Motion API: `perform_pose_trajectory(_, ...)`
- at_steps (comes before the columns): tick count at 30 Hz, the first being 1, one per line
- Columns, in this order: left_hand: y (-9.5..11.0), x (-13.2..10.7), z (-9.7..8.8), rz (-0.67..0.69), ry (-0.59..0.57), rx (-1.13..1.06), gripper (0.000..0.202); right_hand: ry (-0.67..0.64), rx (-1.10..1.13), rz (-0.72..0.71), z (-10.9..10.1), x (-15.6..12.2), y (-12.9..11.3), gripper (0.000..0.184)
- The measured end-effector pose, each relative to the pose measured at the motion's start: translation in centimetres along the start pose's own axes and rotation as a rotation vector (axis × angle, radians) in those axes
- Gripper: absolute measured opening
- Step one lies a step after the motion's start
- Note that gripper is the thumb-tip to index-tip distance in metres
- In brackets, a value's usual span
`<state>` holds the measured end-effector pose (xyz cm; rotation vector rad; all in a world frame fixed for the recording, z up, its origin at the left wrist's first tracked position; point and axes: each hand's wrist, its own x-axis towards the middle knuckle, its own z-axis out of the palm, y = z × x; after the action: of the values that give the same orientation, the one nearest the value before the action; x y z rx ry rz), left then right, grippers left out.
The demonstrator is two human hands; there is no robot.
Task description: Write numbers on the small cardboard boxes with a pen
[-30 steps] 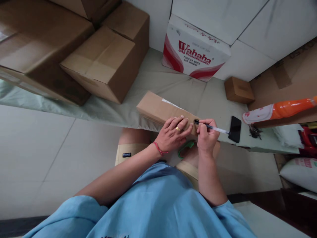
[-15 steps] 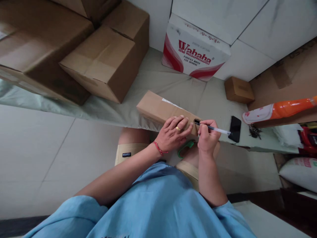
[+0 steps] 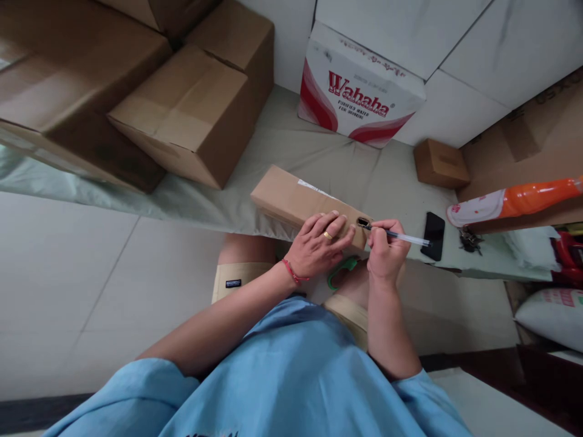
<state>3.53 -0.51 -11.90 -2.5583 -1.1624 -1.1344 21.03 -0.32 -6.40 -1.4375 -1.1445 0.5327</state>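
Note:
A long narrow cardboard box (image 3: 291,193) lies at the front edge of the covered table, a white strip along its far side. My left hand (image 3: 319,246) rests on its near right part, fingers stretched out over the cardboard. Near the box's right end is a small dark patch with a black outline (image 3: 363,223); I cannot tell whether it is a hole or ink. My right hand (image 3: 386,249) grips a clear-barrelled pen (image 3: 407,238), its tip at the right edge of that patch. Under the box, by my leg, shows a green curved handle (image 3: 339,273).
Large cardboard boxes (image 3: 182,115) stand at the left, and a white and red Wahaba-style water carton (image 3: 359,91) at the back. To the right are a small box (image 3: 441,164), a black phone (image 3: 433,235), keys (image 3: 470,241) and an orange bottle (image 3: 523,203).
My right hand has shifted slightly right with the pen, and its tip has moved from the dark patch's left side to its right edge. My left hand and the box look unmoved.

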Motion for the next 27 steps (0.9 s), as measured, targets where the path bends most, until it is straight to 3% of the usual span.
perform_pose_trajectory(4, 0.0, 0.0, -0.1, 0.007, 0.017, 0.014, 0.054, 0.037, -0.039, 0.005, -0.3, 0.3, 0.1, 0.006)
perform_pose_trajectory(10, 0.0, -0.1, -0.2, -0.022, -0.054, -0.024, 0.056, 0.084, -0.006, -0.003, -0.2, 0.5, -0.1, 0.006)
perform_pose_trajectory(15, 0.1, -0.1, -0.2, -0.031, -0.063, -0.024, 0.056, 0.043, 0.011, 0.001, -0.5, 0.2, 0.2, 0.005)
perform_pose_trajectory(20, 0.0, -0.1, -0.2, -0.016, -0.044, -0.03, 0.057, 0.195, 0.012, -0.035, -2.3, 1.2, 1.8, 0.016)
perform_pose_trajectory(22, -0.1, 0.0, -0.4, 0.007, -0.03, -0.029, 0.059, 0.183, -0.107, -0.051, -3.6, 2.3, 3.2, 0.023)
perform_pose_trajectory(27, -0.3, 0.4, -0.9, 0.03, -0.008, -0.018, 0.05, -0.08, -0.655, 0.038, -6.7, 5.8, 7.7, 0.032)
